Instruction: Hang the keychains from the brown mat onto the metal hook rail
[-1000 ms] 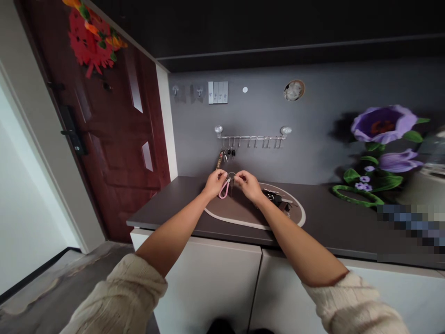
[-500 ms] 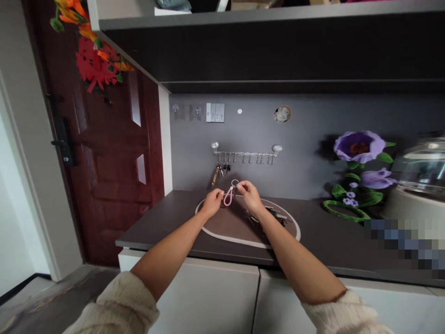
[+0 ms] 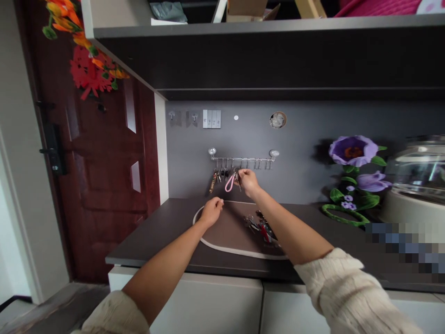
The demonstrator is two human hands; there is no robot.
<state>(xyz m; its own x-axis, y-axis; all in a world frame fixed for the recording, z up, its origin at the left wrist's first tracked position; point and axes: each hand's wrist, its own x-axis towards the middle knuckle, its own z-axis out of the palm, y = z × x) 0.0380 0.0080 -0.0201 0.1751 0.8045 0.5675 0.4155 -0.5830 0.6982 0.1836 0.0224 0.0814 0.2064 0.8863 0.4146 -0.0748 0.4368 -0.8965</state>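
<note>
My right hand [image 3: 249,182] pinches a key ring with a pink strap loop [image 3: 230,183] and keys hanging from it. It is raised just under the hook rail [image 3: 243,159] on the wall; whether the ring touches a hook I cannot tell. Other keys [image 3: 222,175] and a brown tag [image 3: 212,183] hang from the rail's left hooks. Lower down, my left hand [image 3: 212,212] is closed over the far left edge of the brown mat [image 3: 225,236], with nothing visible in its fingers. A pile of keys [image 3: 259,226] lies on the mat, partly behind my right forearm.
Purple fabric flowers [image 3: 354,152] stand right on the dark counter [image 3: 149,236], beside a glass-topped appliance [image 3: 413,185]. A shelf [image 3: 260,55] overhangs the counter. Wall switches [image 3: 212,119] sit above the rail, and a red-brown door [image 3: 97,185] is at left.
My right hand has lifted the key ring with the pink strap up to the rail. My left hand stays low, now apart from the strap. The view has tilted slightly upward.
</note>
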